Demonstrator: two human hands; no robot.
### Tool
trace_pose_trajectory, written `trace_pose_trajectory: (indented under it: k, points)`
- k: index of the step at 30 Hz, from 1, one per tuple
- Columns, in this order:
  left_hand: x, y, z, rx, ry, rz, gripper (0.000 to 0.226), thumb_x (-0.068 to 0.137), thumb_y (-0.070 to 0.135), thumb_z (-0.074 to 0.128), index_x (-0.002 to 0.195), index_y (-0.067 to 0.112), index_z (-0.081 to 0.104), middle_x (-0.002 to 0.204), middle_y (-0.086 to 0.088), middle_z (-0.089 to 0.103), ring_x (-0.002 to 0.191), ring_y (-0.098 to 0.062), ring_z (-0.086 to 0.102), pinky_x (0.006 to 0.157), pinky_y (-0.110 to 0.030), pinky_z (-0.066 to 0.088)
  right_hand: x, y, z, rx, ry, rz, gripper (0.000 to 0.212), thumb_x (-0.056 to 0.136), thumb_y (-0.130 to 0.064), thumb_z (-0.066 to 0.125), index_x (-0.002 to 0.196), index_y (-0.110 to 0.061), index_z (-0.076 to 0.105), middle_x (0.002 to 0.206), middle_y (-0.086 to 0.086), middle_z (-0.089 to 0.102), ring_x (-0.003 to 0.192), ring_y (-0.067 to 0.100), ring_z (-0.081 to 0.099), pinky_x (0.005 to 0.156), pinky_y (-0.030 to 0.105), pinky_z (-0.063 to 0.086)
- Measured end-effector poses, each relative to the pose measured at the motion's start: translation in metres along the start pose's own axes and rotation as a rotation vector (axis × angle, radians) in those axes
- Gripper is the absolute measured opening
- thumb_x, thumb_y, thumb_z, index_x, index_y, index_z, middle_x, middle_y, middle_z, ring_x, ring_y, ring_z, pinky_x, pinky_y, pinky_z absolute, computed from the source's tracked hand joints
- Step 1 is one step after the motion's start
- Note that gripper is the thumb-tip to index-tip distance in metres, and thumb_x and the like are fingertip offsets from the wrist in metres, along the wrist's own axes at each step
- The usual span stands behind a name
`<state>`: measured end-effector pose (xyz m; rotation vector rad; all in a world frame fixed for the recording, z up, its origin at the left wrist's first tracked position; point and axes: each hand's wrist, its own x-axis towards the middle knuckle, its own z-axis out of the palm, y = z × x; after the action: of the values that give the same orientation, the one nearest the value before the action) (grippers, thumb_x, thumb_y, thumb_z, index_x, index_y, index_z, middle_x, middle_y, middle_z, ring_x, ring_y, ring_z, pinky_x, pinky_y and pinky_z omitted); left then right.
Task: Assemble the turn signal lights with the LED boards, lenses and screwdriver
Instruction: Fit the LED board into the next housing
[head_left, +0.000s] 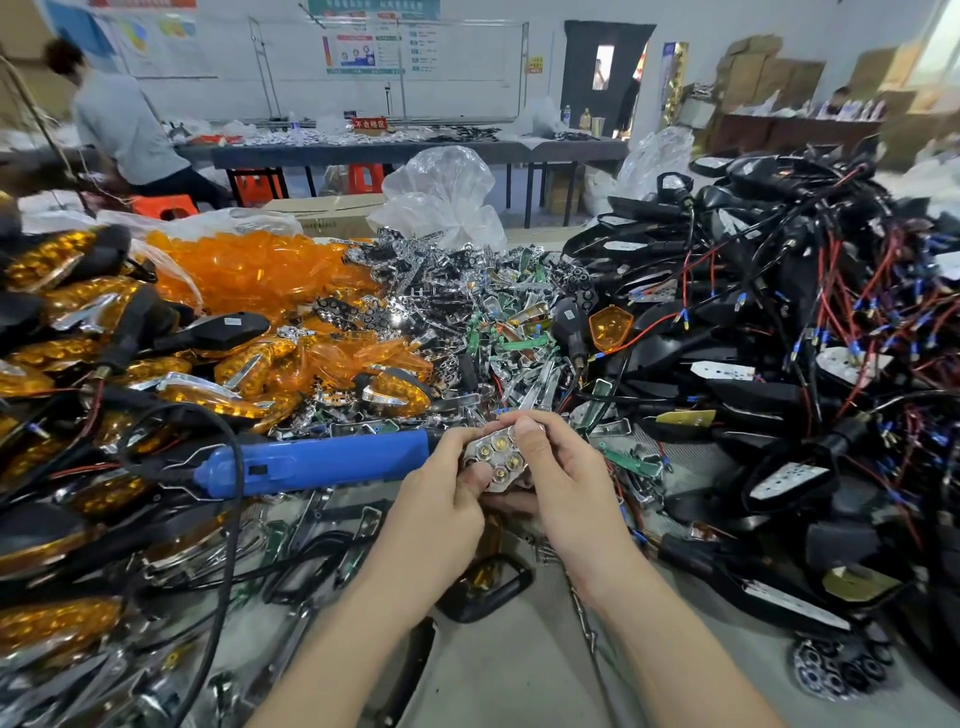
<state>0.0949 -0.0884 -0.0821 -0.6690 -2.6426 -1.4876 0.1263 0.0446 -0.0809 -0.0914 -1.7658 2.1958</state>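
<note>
1. Both hands are up over the bench (519, 675), with the reflector (497, 458) held right between them.
2. Left hand (441, 493): fingers (460, 439) curled round its left edge, thumb pressing its lower face.
3. Right hand (563, 480): thumb lies across the top right corner, the other fingers curl underneath.
4. The chrome cups face me, a yellow LED in each.
5. The blue screwdriver (311, 462) lies just left of my left hand, unheld.
6. Amber lenses (260, 270) are heaped far left, black housings (779, 338) with red wiring to the right.
</note>
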Motion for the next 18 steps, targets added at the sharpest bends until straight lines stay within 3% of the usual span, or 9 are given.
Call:
trace_pose_trajectory:
  k: [3,5,9,12,14,18]
  points:
    - [-0.0054,-0.0051,0.003,0.032,0.001,0.058,0.032,0.104,0.033,0.044,0.117,0.063,0.043,0.077,0.008,0.065,0.071,-0.008,0.06,0.07,-0.034,0.05,-0.0001,0.0038,-0.0003,-0.036,0.021,-0.025,0.022,0.107,-0.024,0.051,0.103,-0.019,0.072,0.113,0.006,0.071,0.108,0.03,0.069,0.068,0.037,0.063]
    - [-0.0083,-0.0082,0.0031,0.028,-0.001,0.083,0.031,0.104,0.041,0.042,0.124,0.064,0.04,0.087,0.012,0.067,0.081,-0.004,0.062,0.08,-0.037,0.053,-0.0001,0.006,-0.0001,-0.079,0.037,-0.054,0.023,0.107,-0.025,0.051,0.103,-0.023,0.073,0.11,0.005,0.071,0.109,0.033,0.066,0.07,0.042,0.064]
    - [-0.0081,-0.0087,0.0012,0.036,-0.008,0.109,0.03,0.096,0.062,0.044,0.123,0.072,0.035,0.098,0.012,0.071,0.088,-0.002,0.063,0.086,-0.03,0.052,-0.0002,0.0073,-0.0017,-0.199,0.061,-0.104,0.022,0.107,-0.029,0.052,0.106,-0.028,0.073,0.106,-0.009,0.073,0.107,0.021,0.068,0.087,0.056,0.059]
    - [-0.0078,-0.0059,0.0025,0.053,-0.003,0.111,0.031,0.096,0.06,0.046,0.122,0.072,0.034,0.083,0.015,0.069,0.072,-0.003,0.062,0.069,-0.029,0.05,-0.0016,0.0063,-0.0008,-0.2,0.075,-0.106,0.021,0.107,-0.03,0.052,0.103,-0.03,0.073,0.106,-0.012,0.073,0.104,0.018,0.068,0.081,0.059,0.06]
    - [-0.0086,-0.0037,0.0027,0.067,-0.007,0.125,0.032,0.095,0.061,0.043,0.124,0.071,0.032,0.076,0.024,0.065,0.061,-0.001,0.058,0.056,-0.024,0.038,-0.0014,0.0055,-0.0006,-0.195,0.087,-0.104,0.021,0.107,-0.028,0.053,0.103,-0.027,0.073,0.104,-0.013,0.074,0.103,0.019,0.068,0.082,0.06,0.059]
    - [-0.0111,0.001,0.0023,0.119,-0.003,0.137,0.031,0.091,0.067,0.036,0.114,0.081,0.021,0.068,0.039,0.056,0.057,0.004,0.054,0.047,-0.017,0.03,-0.0025,0.0049,-0.0029,-0.178,0.073,-0.08,0.022,0.106,-0.029,0.053,0.102,-0.026,0.074,0.101,-0.007,0.073,0.099,0.031,0.068,0.08,0.062,0.059]
